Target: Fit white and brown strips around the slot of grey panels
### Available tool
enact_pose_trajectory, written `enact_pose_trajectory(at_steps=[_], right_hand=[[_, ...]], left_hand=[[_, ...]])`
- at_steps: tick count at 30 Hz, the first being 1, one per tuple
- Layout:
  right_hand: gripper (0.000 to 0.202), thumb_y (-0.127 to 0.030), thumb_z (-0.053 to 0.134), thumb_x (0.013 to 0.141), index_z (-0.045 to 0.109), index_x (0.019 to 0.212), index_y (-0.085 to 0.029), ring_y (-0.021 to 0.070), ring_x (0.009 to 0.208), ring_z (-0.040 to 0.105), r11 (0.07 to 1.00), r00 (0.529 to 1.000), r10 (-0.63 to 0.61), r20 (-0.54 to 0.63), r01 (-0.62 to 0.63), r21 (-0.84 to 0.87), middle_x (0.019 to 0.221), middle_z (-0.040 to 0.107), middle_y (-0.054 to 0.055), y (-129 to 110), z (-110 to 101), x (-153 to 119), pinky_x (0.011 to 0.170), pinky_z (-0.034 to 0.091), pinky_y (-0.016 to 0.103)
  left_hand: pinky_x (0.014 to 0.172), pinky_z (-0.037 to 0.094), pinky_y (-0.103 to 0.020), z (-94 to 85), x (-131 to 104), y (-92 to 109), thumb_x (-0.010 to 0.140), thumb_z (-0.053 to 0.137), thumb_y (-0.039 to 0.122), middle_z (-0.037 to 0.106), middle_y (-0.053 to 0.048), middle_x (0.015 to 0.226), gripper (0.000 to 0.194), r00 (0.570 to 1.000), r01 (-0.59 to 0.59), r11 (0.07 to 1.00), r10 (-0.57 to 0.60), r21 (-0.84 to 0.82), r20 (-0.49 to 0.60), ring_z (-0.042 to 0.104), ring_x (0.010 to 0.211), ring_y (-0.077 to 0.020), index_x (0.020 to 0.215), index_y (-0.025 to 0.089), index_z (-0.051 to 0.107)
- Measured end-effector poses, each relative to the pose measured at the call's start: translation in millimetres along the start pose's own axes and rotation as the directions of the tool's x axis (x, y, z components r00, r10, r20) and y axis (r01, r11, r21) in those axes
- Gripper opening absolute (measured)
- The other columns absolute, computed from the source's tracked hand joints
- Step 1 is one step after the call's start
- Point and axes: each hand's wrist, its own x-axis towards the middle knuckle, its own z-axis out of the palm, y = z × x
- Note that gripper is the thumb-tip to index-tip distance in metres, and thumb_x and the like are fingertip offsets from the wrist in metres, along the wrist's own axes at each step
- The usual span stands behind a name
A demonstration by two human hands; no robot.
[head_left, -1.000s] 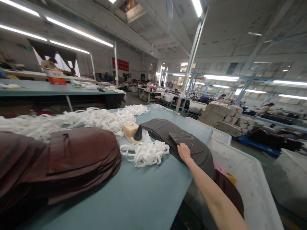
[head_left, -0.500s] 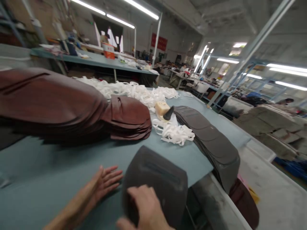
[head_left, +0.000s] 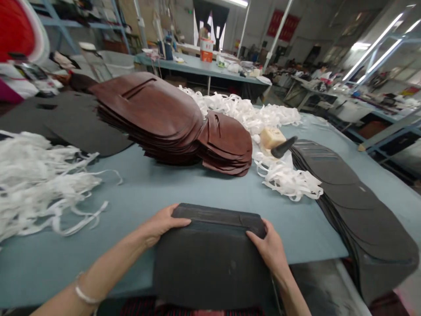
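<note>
A black leather-like panel (head_left: 210, 267) lies at the table's near edge, its far end folded over or banded in a strip. My left hand (head_left: 169, 224) grips its far left corner, thumb on top and fingers hidden beneath. At the far right corner my right hand (head_left: 268, 243) pinches the panel the same way. Beyond it sits a stack of brown leather-like panels (head_left: 164, 109) with slits cut in the top one. A smaller brown stack (head_left: 226, 145) adjoins it on the right.
White strips lie in a heap (head_left: 46, 184) at left, a long pile (head_left: 237, 109) behind, and a small bunch (head_left: 289, 177) at right. Near that bunch are a yellowish block (head_left: 271, 137) and a black cone (head_left: 284, 147). Overlapping dark panels (head_left: 355, 188) hang over the right edge.
My left hand, open and apart from the panel before, now holds its left corner. My right hand has moved to the right corner. The panel lies squarer to me, and the view has turned left.
</note>
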Motion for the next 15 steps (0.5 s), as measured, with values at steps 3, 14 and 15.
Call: enact_pose_trajectory(at_steps=[3, 14, 15], right_hand=[[0.047, -0.042, 0.073, 0.069, 0.060, 0.107, -0.017, 0.0251, 0.087, 0.065, 0.844, 0.940, 0.118, 0.320, -0.265, 0.467, 0.099, 0.069, 0.009, -24.0, -7.5, -4.5, 0.079, 0.050, 0.039], [0.040, -0.014, 0.074, 0.057, 0.065, 0.096, -0.011, 0.0168, 0.067, 0.067, 0.399, 0.755, -0.129, 0.643, -0.554, 0.731, 0.084, 0.072, 0.008, -33.4, 7.1, 10.6, 0.067, 0.051, 0.026], [0.040, -0.014, 0.073, 0.056, 0.066, 0.096, -0.011, 0.0167, 0.067, 0.067, 0.378, 0.749, -0.146, 0.646, -0.561, 0.736, 0.084, 0.072, 0.008, -33.3, 9.5, 9.7, 0.066, 0.051, 0.026]], left_hand=[[0.081, 0.054, -0.039, -4.3, -12.4, -3.8, 0.064, 0.076, 0.035, 0.070, -0.012, 0.102, 0.057, 0.991, 0.133, 0.978, -0.127, -0.162, 0.047, 0.069, 0.085, -0.0256, 0.113, 0.014, 0.056], [0.078, 0.055, -0.043, -4.3, -51.7, -8.5, 0.055, 0.076, 0.029, 0.071, 0.001, 0.073, 0.045, 0.981, 0.152, 0.851, -0.192, -0.502, -0.029, 0.069, 0.072, -0.0253, 0.097, 0.021, 0.060], [0.074, 0.056, -0.041, -6.8, -53.8, -11.0, 0.054, 0.076, 0.029, 0.069, 0.002, 0.066, 0.040, 0.981, 0.147, 0.850, -0.189, -0.506, -0.032, 0.068, 0.067, -0.0238, 0.090, 0.022, 0.061]])
